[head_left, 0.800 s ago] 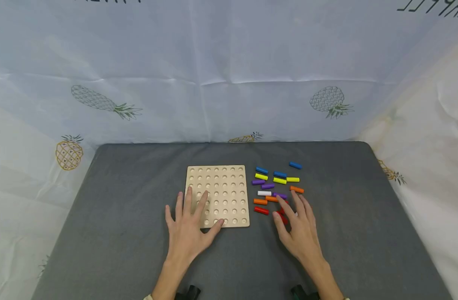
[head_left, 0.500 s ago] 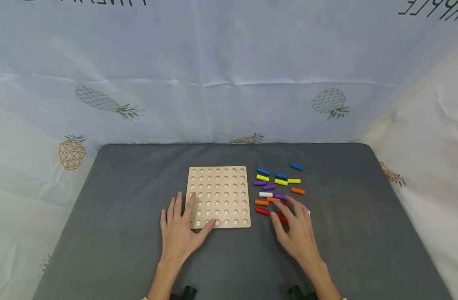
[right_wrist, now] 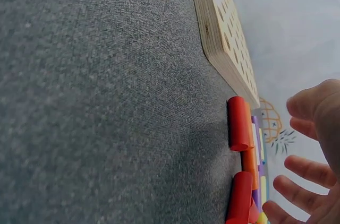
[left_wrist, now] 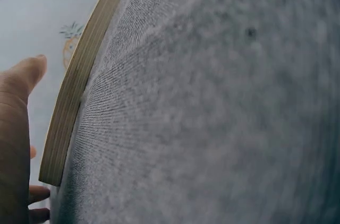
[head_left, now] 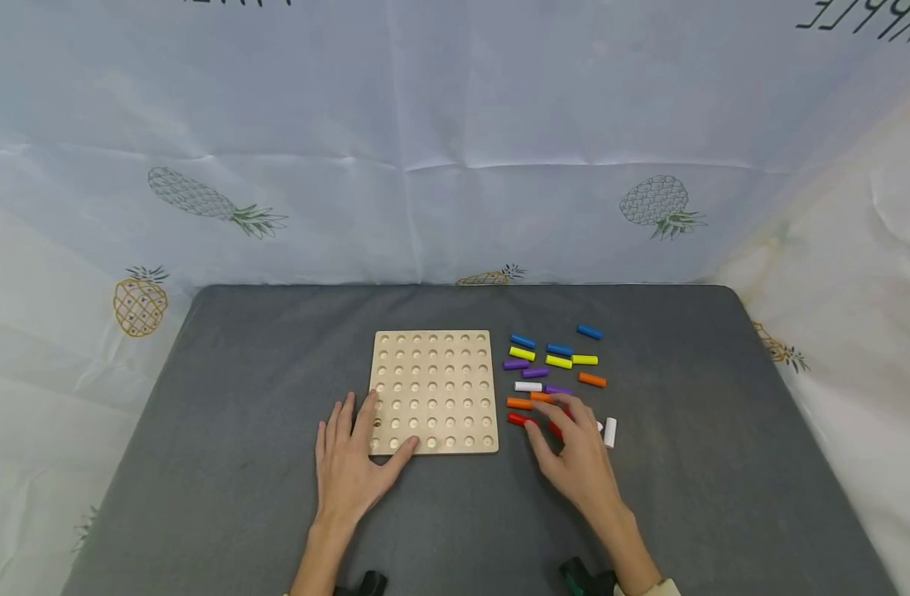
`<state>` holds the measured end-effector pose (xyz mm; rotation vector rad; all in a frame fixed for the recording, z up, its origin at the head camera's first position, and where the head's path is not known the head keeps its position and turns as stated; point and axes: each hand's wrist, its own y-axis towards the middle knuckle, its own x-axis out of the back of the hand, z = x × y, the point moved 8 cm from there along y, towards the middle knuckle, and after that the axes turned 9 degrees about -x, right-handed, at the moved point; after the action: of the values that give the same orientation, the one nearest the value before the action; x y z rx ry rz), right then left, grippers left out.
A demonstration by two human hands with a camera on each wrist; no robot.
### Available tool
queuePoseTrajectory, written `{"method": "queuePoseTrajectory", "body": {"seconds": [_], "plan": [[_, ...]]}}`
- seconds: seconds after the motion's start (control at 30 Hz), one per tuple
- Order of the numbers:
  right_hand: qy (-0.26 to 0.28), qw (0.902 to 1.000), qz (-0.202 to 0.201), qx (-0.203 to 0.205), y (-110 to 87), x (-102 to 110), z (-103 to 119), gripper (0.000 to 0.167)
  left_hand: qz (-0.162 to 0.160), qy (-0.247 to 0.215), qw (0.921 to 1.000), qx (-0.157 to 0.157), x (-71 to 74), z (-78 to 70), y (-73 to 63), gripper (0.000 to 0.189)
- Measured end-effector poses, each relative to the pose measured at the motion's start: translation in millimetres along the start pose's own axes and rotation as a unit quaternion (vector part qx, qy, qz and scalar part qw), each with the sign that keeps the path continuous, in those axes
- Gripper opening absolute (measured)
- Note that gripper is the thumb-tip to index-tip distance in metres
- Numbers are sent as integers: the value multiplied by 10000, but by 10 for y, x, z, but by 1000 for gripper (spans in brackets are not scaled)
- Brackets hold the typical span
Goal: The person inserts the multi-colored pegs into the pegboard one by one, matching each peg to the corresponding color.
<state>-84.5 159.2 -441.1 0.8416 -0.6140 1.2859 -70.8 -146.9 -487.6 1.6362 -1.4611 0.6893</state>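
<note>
A square wooden board (head_left: 441, 395) with rows of round holes lies on the grey table. My left hand (head_left: 353, 468) is spread at its lower left corner, thumb over the near edge and fingertips at the left side; the left wrist view shows the thumb (left_wrist: 24, 78) beside the board's layered edge (left_wrist: 74, 91). My right hand (head_left: 577, 463) hovers over the red pegs, fingers bent loosely with nothing between them. Thumb and index finger hang near a red peg (head_left: 517, 419). Another red peg (right_wrist: 240, 197) lies below the fingers in the right wrist view; the hand partly hides others.
Blue pegs (head_left: 559, 349), yellow pegs (head_left: 559, 362), purple pegs (head_left: 534, 373) and orange pegs (head_left: 592, 379) lie loose right of the board. One white peg (head_left: 527, 386) is among them, another white peg (head_left: 610, 432) right of my right hand. A pineapple-print cloth (head_left: 440, 215) hangs behind the table.
My left hand has slid left and towards me, uncovering more of the board. The right hand has shifted slightly left over the red pegs, exposing the white peg at its right.
</note>
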Motion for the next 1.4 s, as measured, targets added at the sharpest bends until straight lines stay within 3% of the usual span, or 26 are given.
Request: {"method": "queuePoseTrajectory", "body": {"seconds": [0.33,0.77,1.17,1.4], "plan": [[-430,9986,238,191,87,-110,85,25,-250,388,9988,-184,-42,37,-30,94],[-912,9934,672,178,132,-260,83,27,-40,658,9978,-107,-87,52,-41,102],[-1011,9925,659,210,153,-313,78,23,-69,631,9979,-110,-95,54,-42,102],[-626,9966,502,174,190,-288,134,24,-123,630,9979,-110,-79,56,-46,102]]}}
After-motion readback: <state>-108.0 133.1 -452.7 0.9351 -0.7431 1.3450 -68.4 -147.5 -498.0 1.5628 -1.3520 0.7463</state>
